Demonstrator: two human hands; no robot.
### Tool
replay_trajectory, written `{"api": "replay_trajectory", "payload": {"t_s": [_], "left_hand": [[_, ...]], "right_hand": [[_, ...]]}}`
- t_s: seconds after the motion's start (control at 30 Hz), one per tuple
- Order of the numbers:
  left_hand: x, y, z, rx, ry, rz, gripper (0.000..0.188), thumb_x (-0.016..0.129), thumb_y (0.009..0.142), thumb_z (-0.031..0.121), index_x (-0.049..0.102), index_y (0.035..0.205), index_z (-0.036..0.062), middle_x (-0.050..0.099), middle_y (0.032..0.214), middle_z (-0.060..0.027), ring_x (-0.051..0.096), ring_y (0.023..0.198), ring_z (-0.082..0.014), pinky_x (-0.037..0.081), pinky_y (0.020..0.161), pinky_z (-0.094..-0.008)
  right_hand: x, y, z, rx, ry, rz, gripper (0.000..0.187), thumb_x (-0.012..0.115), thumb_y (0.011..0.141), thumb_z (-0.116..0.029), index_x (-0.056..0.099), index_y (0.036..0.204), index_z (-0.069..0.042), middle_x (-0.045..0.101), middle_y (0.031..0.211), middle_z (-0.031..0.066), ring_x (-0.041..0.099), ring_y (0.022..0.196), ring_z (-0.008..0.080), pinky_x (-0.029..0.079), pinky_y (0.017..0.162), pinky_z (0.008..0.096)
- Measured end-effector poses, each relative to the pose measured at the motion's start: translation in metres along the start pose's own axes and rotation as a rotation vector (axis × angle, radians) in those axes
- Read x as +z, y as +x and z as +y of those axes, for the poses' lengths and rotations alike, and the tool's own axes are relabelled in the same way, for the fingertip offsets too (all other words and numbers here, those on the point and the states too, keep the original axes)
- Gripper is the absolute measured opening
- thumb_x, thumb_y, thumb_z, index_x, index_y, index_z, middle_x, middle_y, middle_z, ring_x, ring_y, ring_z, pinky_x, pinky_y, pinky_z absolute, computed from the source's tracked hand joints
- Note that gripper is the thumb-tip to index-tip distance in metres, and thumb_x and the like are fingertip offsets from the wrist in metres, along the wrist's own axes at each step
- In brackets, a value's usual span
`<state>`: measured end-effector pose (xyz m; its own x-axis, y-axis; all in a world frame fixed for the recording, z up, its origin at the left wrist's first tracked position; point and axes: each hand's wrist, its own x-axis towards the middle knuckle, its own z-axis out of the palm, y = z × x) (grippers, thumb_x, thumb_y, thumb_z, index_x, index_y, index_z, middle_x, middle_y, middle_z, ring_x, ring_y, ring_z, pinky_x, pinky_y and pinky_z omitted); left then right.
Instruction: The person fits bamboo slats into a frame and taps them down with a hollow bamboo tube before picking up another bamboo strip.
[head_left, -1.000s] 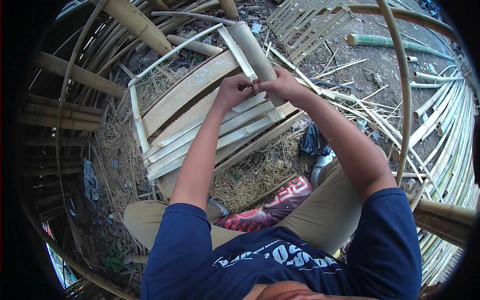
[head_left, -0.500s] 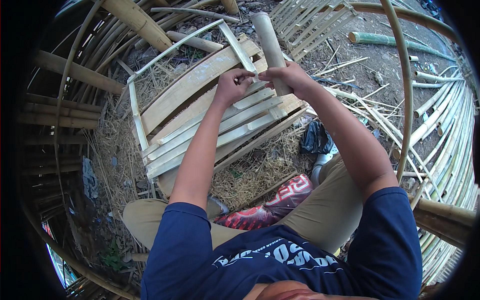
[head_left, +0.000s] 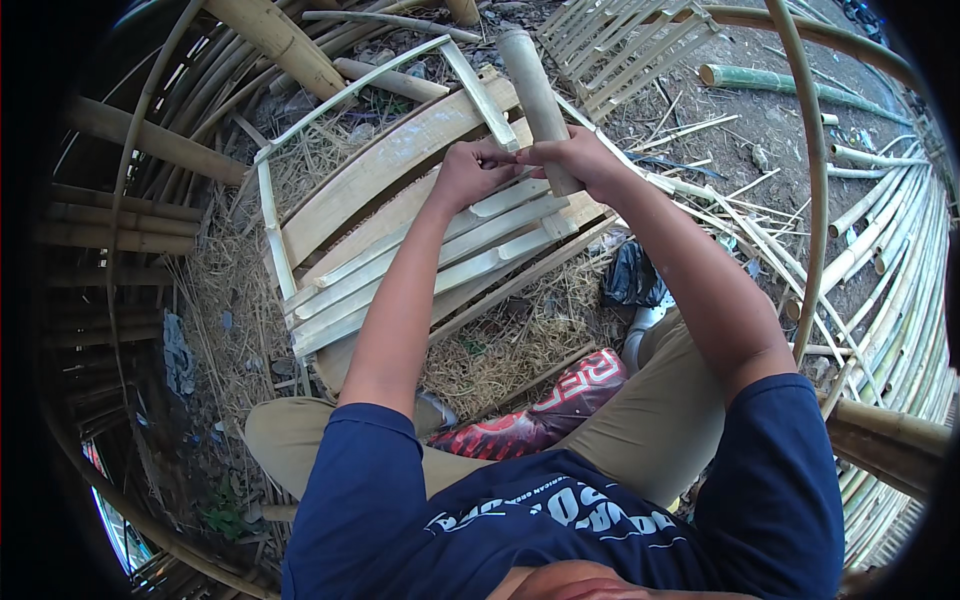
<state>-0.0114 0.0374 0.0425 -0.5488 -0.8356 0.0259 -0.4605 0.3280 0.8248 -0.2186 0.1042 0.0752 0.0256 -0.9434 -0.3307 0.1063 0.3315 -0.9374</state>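
My right hand [head_left: 578,158] grips a short thick bamboo tube [head_left: 532,88] that stands up and away from me. My left hand [head_left: 470,172] pinches something small right beside it, at the near end of a pale split bamboo strip [head_left: 478,92]; what the fingers hold is too small to tell. Both hands meet over a frame of flat bamboo slats [head_left: 420,255] lying side by side on the ground, edged by thin bent strips [head_left: 272,230].
Dry straw [head_left: 520,340] covers the ground under the frame. Round bamboo poles [head_left: 275,40] lie at the upper left, a slatted bamboo panel [head_left: 630,40] at the top. Curved bamboo strips [head_left: 815,180] arc at the right. A red sack [head_left: 560,395] lies between my knees.
Both hands have risen slightly with the bamboo tube, which now stands more upright. The left fingers stay pinched at the strip's end.
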Motion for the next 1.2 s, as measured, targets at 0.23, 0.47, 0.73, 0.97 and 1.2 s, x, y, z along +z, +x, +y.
{"api": "replay_trajectory", "payload": {"t_s": [0.23,0.47,0.73,0.97,1.2], "left_hand": [[-0.002,0.001,0.010,-0.055,-0.038,-0.032,0.022,0.089,0.083,0.020,0.083,0.099,0.0060,0.063,0.070,0.0031,0.049,0.065,-0.0049,0.042,0.060,-0.0263],[0.002,0.004,0.005,-0.079,-0.021,-0.056,0.021,0.085,0.085,0.024,0.083,0.099,0.0083,0.050,0.065,0.0084,0.041,0.063,-0.0042,0.037,0.059,-0.0259],[0.004,0.004,0.003,-0.046,-0.014,-0.060,0.021,0.083,0.088,0.026,0.081,0.098,0.0073,0.047,0.063,0.0095,0.039,0.062,-0.0040,0.034,0.057,-0.0268],[0.004,0.006,-0.002,-0.033,-0.020,-0.075,0.021,0.083,0.089,0.026,0.081,0.099,0.0069,0.049,0.066,0.0092,0.042,0.065,-0.0041,0.037,0.059,-0.0266],[0.006,0.007,-0.001,-0.028,0.017,-0.068,0.023,0.085,0.086,0.023,0.081,0.099,0.0045,0.057,0.068,0.0028,0.047,0.064,-0.0071,0.042,0.060,-0.0282]], "right_hand": [[-0.004,0.008,0.008,-0.002,-0.067,-0.017,0.052,0.086,0.080,-0.020,0.061,0.119,0.003,0.075,0.103,0.0123,0.073,0.091,0.0188,0.060,0.086,0.0346],[-0.002,0.002,0.002,0.039,-0.084,0.010,0.051,0.085,0.080,-0.019,0.062,0.119,0.003,0.073,0.102,0.0114,0.072,0.088,0.0190,0.061,0.082,0.0347],[0.001,-0.006,-0.010,-0.006,-0.059,0.097,0.055,0.085,0.080,-0.020,0.060,0.123,0.003,0.069,0.107,0.0122,0.072,0.090,0.0206,0.062,0.083,0.0355],[0.000,0.001,-0.003,-0.039,-0.037,0.080,0.057,0.084,0.080,-0.019,0.057,0.125,0.004,0.068,0.109,0.0135,0.073,0.086,0.0203,0.062,0.080,0.0351],[-0.007,0.003,-0.003,0.025,0.028,0.197,0.057,0.081,0.077,-0.011,0.057,0.124,0.010,0.070,0.101,0.0187,0.075,0.079,0.0249,0.063,0.066,0.0371]]}}
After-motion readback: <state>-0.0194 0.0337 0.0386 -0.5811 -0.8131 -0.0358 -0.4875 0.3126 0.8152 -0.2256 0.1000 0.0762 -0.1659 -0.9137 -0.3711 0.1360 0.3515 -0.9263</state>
